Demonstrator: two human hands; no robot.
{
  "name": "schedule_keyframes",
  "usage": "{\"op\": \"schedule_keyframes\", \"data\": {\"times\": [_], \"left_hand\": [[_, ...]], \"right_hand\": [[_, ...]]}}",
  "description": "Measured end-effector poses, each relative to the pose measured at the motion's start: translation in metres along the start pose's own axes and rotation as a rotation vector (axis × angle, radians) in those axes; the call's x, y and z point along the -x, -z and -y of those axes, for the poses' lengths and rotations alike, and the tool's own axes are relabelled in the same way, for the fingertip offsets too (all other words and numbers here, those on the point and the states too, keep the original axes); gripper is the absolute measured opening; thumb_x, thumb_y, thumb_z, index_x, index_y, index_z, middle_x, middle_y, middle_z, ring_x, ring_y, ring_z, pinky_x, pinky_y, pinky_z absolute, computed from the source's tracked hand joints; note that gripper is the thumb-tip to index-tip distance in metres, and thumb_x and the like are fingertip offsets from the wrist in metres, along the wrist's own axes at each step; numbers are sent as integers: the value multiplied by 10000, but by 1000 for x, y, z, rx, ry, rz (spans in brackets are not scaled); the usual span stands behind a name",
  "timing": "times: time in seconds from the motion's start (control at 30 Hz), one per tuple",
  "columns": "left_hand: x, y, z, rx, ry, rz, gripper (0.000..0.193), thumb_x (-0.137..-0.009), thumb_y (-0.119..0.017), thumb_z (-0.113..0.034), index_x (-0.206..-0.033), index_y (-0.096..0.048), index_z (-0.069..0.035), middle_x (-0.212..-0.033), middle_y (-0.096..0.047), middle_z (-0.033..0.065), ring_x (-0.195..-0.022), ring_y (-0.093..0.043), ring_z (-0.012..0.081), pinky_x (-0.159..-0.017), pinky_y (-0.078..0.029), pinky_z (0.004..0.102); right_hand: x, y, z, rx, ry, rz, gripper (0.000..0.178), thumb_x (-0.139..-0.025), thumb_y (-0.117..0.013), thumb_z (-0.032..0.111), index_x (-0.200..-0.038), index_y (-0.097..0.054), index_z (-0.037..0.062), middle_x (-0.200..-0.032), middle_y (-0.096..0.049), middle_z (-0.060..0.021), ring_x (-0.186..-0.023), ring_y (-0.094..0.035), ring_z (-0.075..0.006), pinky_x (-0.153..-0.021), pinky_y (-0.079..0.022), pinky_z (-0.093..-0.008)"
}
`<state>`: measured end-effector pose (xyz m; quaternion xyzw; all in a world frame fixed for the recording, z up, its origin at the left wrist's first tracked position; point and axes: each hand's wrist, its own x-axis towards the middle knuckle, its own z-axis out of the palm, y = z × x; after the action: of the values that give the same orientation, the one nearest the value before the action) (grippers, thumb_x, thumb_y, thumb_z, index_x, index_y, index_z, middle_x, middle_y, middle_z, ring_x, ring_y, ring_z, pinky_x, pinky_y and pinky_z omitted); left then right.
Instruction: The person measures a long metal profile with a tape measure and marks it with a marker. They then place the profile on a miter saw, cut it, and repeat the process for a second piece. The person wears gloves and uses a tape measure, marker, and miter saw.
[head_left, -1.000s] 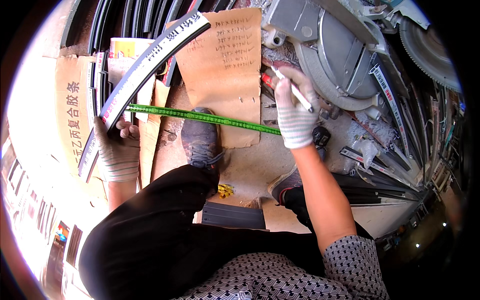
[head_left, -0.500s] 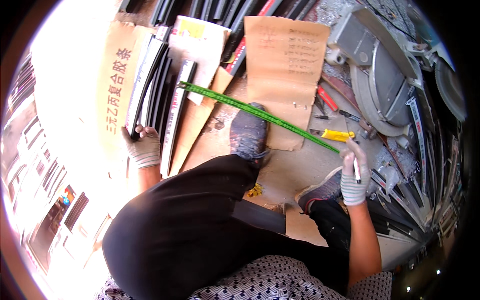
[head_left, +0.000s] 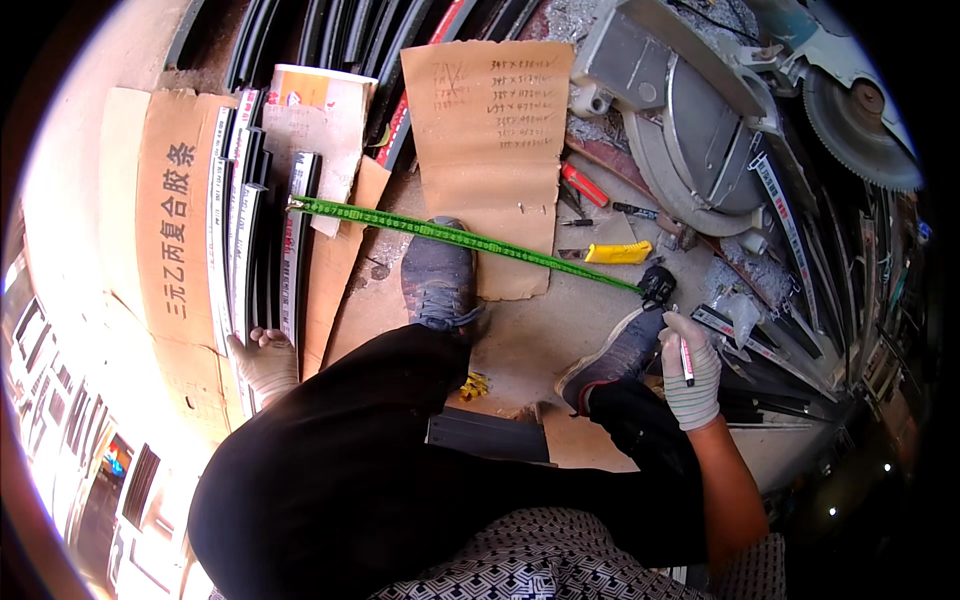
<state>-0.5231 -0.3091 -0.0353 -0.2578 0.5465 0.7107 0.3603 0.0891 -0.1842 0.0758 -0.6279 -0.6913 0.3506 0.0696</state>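
Observation:
My left hand (head_left: 268, 366), in a pale striped glove, is closed around the near end of a black rubber strip (head_left: 247, 255) at the left. My right hand (head_left: 690, 377), gloved alike, grips a white marker pen (head_left: 687, 362) with a dark end. Just beyond those fingers a black tape measure (head_left: 656, 286) rests by the toe of my shoe (head_left: 610, 357). Its green blade (head_left: 465, 240) stretches left across my other shoe (head_left: 438, 270). The blade's hook end lies on a printed strip (head_left: 295, 225).
A cardboard sheet (head_left: 485, 130) with handwriting lies beyond the blade. Near it are a yellow utility knife (head_left: 618, 252) and a red-handled tool (head_left: 584, 185). A mitre saw (head_left: 690, 150) with a bare toothed blade (head_left: 860, 130) stands far right. Flattened cardboard (head_left: 180, 260) lies left.
The view has shifted, so the floor items sit further left. My right hand has drawn back, and the tape measure's case now shows. My left hand has come nearer along the strips.

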Motion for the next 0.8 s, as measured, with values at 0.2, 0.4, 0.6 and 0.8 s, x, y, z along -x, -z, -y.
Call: {"op": "schedule_keyframes", "data": {"times": [0.2,0.4,0.6,0.8], "left_hand": [[3,6,5,-56,35,-43,426,-1000,-646,-461,-870,-581,-60,-736,-555,19,-636,-536,159,-675,-549,307],[12,1,17,-79,51,-95,412,-998,-651,-455,-900,-597,-59,-737,-565,20,-640,-538,158,-681,-547,306],[23,-16,28,-144,69,-87,400,-996,-657,-449,-929,-613,-57,-738,-575,20,-644,-540,157,-688,-544,304],[23,-36,45,-255,182,-33,390,-994,-663,-443,-958,-630,-56,-738,-584,21,-647,-542,156,-694,-542,302]], "right_hand": [[19,-23,-55,58,-166,-42,289,-1025,-510,113,-1298,-590,59,-1035,-680,-179,-925,-676,-307,-847,-536,-425],[40,-47,-93,-61,-485,-6,350,-992,-524,-1,-1321,-571,109,-921,-654,-126,-812,-623,-223,-742,-523,-375],[44,-73,-105,192,-455,-96,301,-978,-578,44,-1268,-562,123,-871,-653,-174,-796,-644,-325,-768,-522,-428],[29,-76,-97,174,-345,-223,356,-952,-611,66,-1297,-525,84,-921,-671,-163,-845,-668,-348,-793,-530,-460]]}}
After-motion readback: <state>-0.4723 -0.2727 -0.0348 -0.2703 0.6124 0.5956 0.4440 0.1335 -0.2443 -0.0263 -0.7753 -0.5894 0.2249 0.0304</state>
